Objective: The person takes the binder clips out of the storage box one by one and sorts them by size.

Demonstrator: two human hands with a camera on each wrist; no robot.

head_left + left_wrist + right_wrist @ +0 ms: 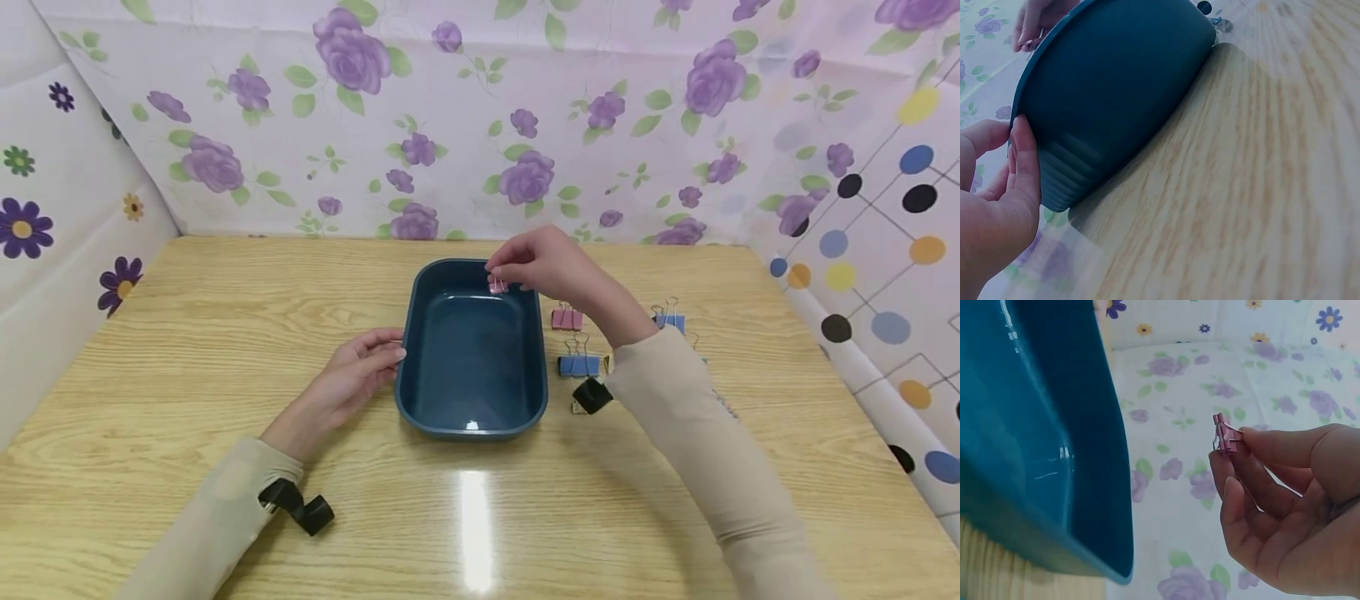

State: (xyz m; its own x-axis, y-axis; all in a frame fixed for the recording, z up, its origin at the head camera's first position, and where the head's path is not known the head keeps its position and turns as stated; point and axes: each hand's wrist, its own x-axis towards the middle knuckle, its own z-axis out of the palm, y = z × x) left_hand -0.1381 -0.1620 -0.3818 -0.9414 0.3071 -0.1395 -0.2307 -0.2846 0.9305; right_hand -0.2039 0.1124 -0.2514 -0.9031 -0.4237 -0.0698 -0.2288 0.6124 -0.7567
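A dark blue rectangular tub stands in the middle of the wooden table, nothing visible inside it. My right hand hovers over the tub's far right corner and pinches a small pink binder clip between thumb and fingertips; the clip shows clearly in the right wrist view beside the tub's wall. My left hand rests on the table with straight fingers touching the tub's left wall.
To the right of the tub lie several binder clips: a pink one, a blue one, a black one and another blue one. Flowered cloth walls close in the table at back and sides.
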